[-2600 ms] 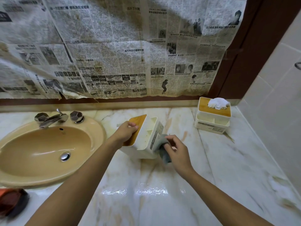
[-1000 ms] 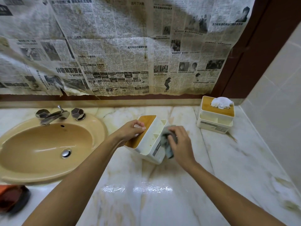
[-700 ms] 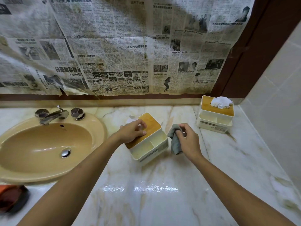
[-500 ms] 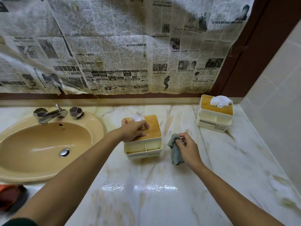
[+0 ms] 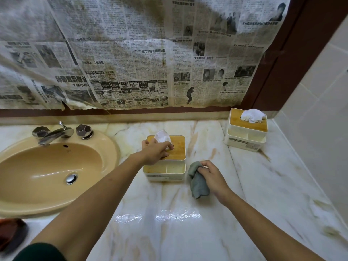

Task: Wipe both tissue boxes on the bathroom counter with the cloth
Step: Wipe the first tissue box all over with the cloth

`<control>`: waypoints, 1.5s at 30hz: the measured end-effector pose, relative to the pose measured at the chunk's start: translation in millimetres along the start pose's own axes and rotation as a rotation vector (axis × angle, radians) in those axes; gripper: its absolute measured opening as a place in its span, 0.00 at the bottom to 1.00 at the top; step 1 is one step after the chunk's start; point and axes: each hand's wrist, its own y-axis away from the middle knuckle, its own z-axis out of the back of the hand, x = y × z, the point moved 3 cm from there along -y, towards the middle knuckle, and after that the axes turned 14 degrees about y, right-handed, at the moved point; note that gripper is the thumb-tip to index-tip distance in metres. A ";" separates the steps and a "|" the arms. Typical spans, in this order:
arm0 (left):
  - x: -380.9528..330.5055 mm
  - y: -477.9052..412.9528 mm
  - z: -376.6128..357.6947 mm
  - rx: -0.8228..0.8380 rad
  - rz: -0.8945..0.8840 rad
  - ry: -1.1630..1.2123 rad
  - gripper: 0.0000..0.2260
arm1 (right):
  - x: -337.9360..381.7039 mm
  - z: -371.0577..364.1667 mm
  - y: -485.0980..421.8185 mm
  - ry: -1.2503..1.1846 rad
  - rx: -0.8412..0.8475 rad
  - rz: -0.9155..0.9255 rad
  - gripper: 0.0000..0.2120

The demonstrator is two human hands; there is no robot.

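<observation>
A white tissue box with a wooden lid (image 5: 175,147) stands upright in the middle of the marble counter (image 5: 263,185), a tissue poking from its top. My left hand (image 5: 155,151) rests on its lid, fingers curled over the tissue slot. Just right of the box, my right hand (image 5: 211,177) grips a grey cloth (image 5: 197,180) that hangs down to the counter, apart from the box. A second matching tissue box (image 5: 246,129) stands at the back right with a white tissue sticking out.
A tan sink (image 5: 50,172) with a metal faucet (image 5: 54,132) lies to the left. Stained newspaper (image 5: 131,53) covers the mirror behind. A tiled wall (image 5: 320,110) bounds the counter on the right. A dark reddish object (image 5: 9,234) sits at the lower left edge.
The near tissue box was tilted on its side while the cloth rubbed its front; it has been set back upright. My right hand with the cloth has pulled away to the box's right.
</observation>
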 end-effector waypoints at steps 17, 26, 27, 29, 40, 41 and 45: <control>-50.4 53.6 -16.9 0.033 -0.267 0.529 0.08 | 45.0 -8.3 2.4 -0.527 0.378 -0.082 0.17; -36.0 68.2 -12.4 0.006 -0.162 0.751 0.09 | 42.0 -7.9 6.1 0.127 0.236 0.138 0.16; -35.1 69.8 -11.4 0.011 -0.154 0.765 0.08 | 41.7 -6.8 6.7 0.208 0.162 0.198 0.10; -36.5 74.3 -7.2 0.031 -0.141 0.772 0.09 | 43.7 -4.1 9.4 0.309 0.064 0.302 0.10; -48.7 92.2 32.1 -0.047 -0.177 1.026 0.08 | 91.4 30.4 17.9 0.189 -0.018 0.452 0.10; -50.1 91.6 31.2 -0.066 -0.161 1.063 0.07 | 92.5 29.1 17.8 0.146 0.010 0.413 0.11; -49.6 90.2 19.2 -0.130 -0.001 1.136 0.06 | 82.3 12.1 22.3 -0.090 0.153 0.086 0.13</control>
